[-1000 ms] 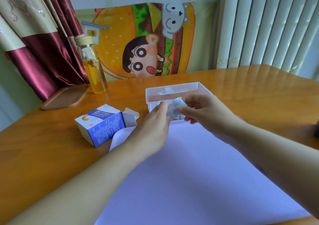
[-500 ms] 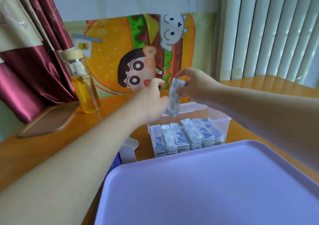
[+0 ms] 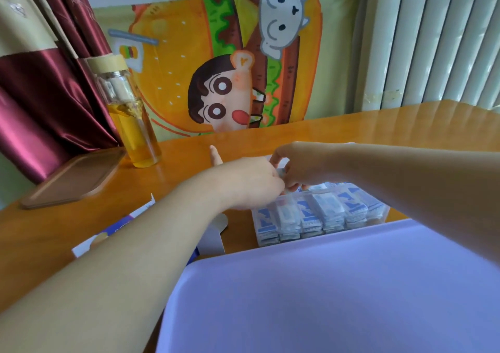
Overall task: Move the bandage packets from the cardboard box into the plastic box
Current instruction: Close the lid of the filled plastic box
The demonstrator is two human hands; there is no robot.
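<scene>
Both hands have come down since half a second ago, from the raised position in front of the cartoon cloth [image 3: 230,55] to the far left corner of the plastic box [image 3: 382,213]. My left hand [image 3: 243,185] lies back-up over that corner, with one finger [image 3: 215,155] pointing straight away from me. Its other fingertips are hidden under the hand, so I cannot tell whether they hold anything. My right hand [image 3: 305,166] reaches across from the right, its fingers [image 3: 276,158] curled and narrow, closing on a pale sliver of a single packet [image 3: 281,172] that shows between the two hands. How much of this packet is already inside the box is hidden.

Bandage packets [image 3: 327,212], white with blue print, stand on edge in side-by-side rows in the plastic box and are visible through its clear front wall. The plastic box sits on the desk [image 3: 405,128], just beyond the far rim of a lavender tray [image 3: 324,285].

The cardboard box [image 3: 119,227], blue and white, lies on the desk to the left, largely covered by my left forearm, with a pale flap showing near the tray.

Farther left, a glass bottle [image 3: 130,125] of yellow liquid stands beside a brown wooden board [image 3: 73,181]. Behind it hangs a maroon curtain [image 3: 40,95], and vertical white slats [image 3: 438,41] fill the upper right.
</scene>
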